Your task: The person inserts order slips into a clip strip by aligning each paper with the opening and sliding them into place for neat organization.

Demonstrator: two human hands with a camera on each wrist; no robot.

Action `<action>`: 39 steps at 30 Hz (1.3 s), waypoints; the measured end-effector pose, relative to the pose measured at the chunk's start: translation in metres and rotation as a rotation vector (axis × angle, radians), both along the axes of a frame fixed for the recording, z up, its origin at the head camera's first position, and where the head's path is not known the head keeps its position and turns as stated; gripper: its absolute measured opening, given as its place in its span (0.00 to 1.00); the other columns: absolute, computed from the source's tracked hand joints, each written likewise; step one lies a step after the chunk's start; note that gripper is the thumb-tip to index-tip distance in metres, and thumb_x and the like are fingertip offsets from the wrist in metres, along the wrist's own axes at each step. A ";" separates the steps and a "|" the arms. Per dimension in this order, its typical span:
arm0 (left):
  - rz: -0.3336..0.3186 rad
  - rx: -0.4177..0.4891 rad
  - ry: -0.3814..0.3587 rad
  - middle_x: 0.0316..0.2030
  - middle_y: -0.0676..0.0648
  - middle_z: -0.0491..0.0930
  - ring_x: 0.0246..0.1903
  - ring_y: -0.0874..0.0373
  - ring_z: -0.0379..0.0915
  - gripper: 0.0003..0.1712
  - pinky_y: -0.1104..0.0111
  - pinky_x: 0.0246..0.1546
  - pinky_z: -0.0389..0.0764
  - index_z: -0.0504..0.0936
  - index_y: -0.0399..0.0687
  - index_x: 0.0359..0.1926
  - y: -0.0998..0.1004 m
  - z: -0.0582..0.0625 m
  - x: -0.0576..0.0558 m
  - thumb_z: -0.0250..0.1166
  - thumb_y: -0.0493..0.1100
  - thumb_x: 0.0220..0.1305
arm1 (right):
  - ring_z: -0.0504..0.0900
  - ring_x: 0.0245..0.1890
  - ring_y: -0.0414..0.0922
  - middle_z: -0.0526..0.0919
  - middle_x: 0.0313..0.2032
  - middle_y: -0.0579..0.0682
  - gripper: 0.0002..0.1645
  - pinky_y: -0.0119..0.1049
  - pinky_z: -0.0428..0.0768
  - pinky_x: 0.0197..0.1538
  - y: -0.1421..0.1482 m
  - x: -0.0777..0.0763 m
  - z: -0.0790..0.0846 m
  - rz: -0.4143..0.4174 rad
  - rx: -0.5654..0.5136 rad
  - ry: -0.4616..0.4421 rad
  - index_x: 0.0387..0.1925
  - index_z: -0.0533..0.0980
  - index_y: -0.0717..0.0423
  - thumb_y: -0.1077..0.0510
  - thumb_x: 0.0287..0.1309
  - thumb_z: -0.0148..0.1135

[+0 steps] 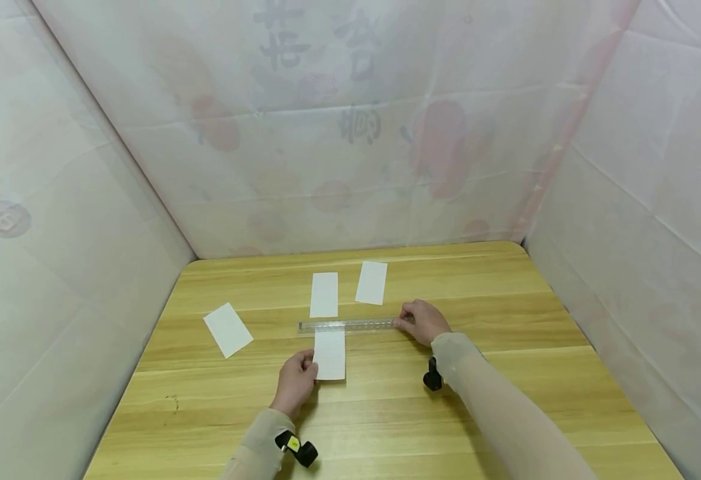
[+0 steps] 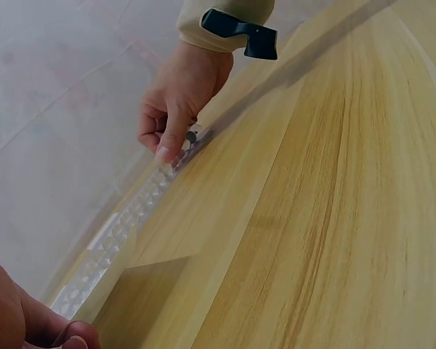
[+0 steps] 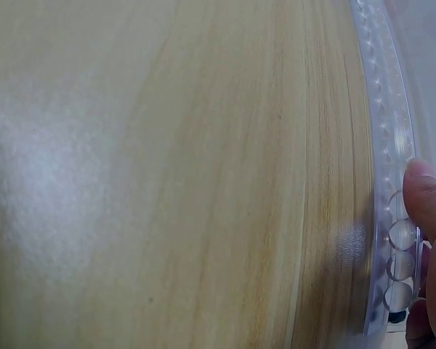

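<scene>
In the head view, my left hand (image 1: 296,382) pinches the left edge of a white paper slip (image 1: 329,357) near its lower corner. The slip's near end is raised off the table, with a shadow under it in the left wrist view. A long clear plastic ruler (image 1: 356,325) with a row of round shapes along it lies across the slip's far end. My right hand (image 1: 423,321) grips the ruler's right end between thumb and fingers. In the right wrist view, the thumb presses on top of the ruler (image 3: 392,182) and the other fingers are partly hidden behind it.
Beyond the ruler lie two more white slips, one in the middle (image 1: 324,295) and one to its right (image 1: 371,283). Another slip (image 1: 228,330) lies tilted at the left. The wooden table (image 1: 506,400) is bounded by pale fabric walls (image 1: 326,167) at back and sides.
</scene>
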State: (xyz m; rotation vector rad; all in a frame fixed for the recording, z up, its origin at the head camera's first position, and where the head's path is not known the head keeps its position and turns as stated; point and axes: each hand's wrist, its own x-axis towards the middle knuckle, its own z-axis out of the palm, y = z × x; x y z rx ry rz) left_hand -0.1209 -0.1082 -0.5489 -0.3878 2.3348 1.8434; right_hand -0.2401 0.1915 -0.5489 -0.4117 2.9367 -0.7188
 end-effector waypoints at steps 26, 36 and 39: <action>-0.035 -0.010 0.015 0.28 0.46 0.72 0.23 0.57 0.72 0.22 0.70 0.22 0.73 0.70 0.27 0.60 0.011 -0.003 -0.002 0.52 0.30 0.65 | 0.72 0.30 0.41 0.75 0.30 0.42 0.11 0.42 0.74 0.39 0.001 0.000 -0.002 0.005 -0.017 0.005 0.30 0.79 0.43 0.43 0.59 0.64; -0.019 -0.006 0.021 0.30 0.45 0.71 0.24 0.57 0.72 0.23 0.69 0.25 0.75 0.69 0.27 0.60 0.015 -0.005 -0.001 0.53 0.30 0.65 | 0.72 0.31 0.42 0.75 0.30 0.43 0.10 0.42 0.74 0.39 -0.001 0.002 0.002 -0.009 -0.006 -0.010 0.30 0.78 0.43 0.44 0.58 0.65; -0.007 -0.049 0.033 0.35 0.43 0.74 0.29 0.55 0.73 0.24 0.67 0.29 0.76 0.68 0.27 0.61 0.016 -0.004 -0.002 0.54 0.30 0.64 | 0.72 0.30 0.42 0.75 0.30 0.43 0.10 0.42 0.74 0.39 -0.001 0.003 0.004 -0.012 -0.002 -0.018 0.30 0.78 0.44 0.43 0.58 0.65</action>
